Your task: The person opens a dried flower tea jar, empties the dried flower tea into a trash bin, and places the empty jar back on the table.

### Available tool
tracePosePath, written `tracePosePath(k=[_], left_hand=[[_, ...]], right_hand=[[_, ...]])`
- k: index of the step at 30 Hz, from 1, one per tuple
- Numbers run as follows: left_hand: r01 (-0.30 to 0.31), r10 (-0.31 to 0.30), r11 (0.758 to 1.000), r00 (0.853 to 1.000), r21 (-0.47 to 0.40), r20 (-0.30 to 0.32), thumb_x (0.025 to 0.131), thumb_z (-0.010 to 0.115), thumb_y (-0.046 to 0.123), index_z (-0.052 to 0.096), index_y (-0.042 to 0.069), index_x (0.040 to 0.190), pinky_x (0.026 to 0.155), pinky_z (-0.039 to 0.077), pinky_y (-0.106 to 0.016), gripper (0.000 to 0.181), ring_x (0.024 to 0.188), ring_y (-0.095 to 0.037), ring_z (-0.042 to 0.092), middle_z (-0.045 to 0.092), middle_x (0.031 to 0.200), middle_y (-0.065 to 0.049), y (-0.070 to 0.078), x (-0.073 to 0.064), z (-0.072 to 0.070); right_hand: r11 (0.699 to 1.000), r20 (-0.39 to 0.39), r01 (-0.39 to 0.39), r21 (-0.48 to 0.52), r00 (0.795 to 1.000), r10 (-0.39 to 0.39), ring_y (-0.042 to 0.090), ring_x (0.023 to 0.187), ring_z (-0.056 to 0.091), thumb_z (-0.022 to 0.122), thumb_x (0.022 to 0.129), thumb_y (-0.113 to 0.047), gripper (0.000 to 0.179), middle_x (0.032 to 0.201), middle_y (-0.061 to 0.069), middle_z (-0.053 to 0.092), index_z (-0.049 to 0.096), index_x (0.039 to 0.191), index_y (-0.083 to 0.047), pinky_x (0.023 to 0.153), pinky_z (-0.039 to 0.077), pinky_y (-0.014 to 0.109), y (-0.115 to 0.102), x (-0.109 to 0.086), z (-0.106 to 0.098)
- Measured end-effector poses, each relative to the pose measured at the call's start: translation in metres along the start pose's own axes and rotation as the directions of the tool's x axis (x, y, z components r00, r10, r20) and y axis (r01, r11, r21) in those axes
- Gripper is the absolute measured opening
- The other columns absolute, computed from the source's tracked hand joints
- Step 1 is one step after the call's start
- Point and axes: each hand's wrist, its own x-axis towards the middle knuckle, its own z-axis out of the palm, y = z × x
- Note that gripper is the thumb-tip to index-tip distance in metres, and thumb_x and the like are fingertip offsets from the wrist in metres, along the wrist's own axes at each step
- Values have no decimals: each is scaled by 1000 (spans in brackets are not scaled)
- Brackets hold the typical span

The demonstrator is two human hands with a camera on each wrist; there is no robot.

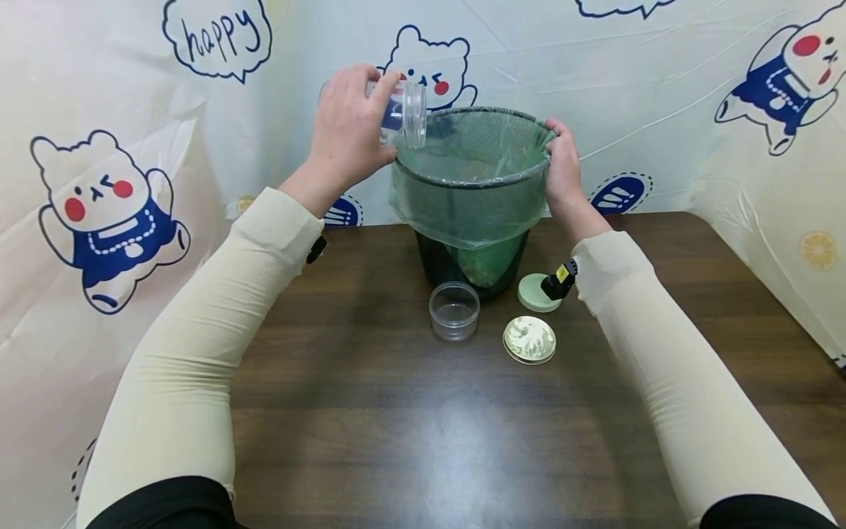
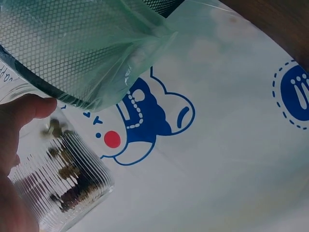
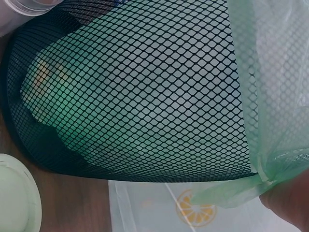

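My left hand (image 1: 346, 121) holds a clear jar (image 1: 414, 114) tipped on its side, its mouth at the left rim of a black mesh trash bin (image 1: 432, 268). In the left wrist view the jar's wall is ribbed, and dark brown and greenish clumps (image 2: 70, 174) show inside it. A thin green trash bag (image 1: 469, 213) lines the bin and folds down over the rim. On the opposite side, my right hand (image 1: 564, 169) grips the rim and the bag's edge; in the right wrist view only part of that hand shows.
In front of the bin stand a clear round tub (image 1: 454, 312), a pale green lid (image 1: 537, 294) and a round piece with a crumpled whitish top (image 1: 529, 339). Behind the dark wooden table (image 1: 396, 426) hangs a printed sheet (image 1: 661, 117).
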Motion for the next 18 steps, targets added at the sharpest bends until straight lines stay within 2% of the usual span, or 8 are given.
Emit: tracePosePath(k=[6,13,18], left_hand=[[-51,51,999,998,9,-33,80,75,20,41,8,145,110,25,-41,74,123,-34,38,44,135,-19,-1,1,2],[-114,116,991,993,67,-37,81,76,20,43,7,142,116,11,-40,70,127,-36,40,45,135,-22,-2,2,2],[-130,132,987,991,99,-16,81,75,21,43,5,142,116,8,-40,71,129,-36,39,44,136,-22,-2,2,3]], right_hand=[[1000,-9,0,8,1000,0,12,116,36,22,98,-14,50,140,1,37,36,146,-12,96,29,19,0,0,1],[1000,-17,7,19,1000,-7,13,111,38,23,97,-12,50,134,3,40,37,145,-11,93,31,19,0,0,1],[1000,-12,9,-2,1000,-9,12,115,36,22,98,-13,50,138,2,38,37,145,-12,95,30,19,1,1,0]])
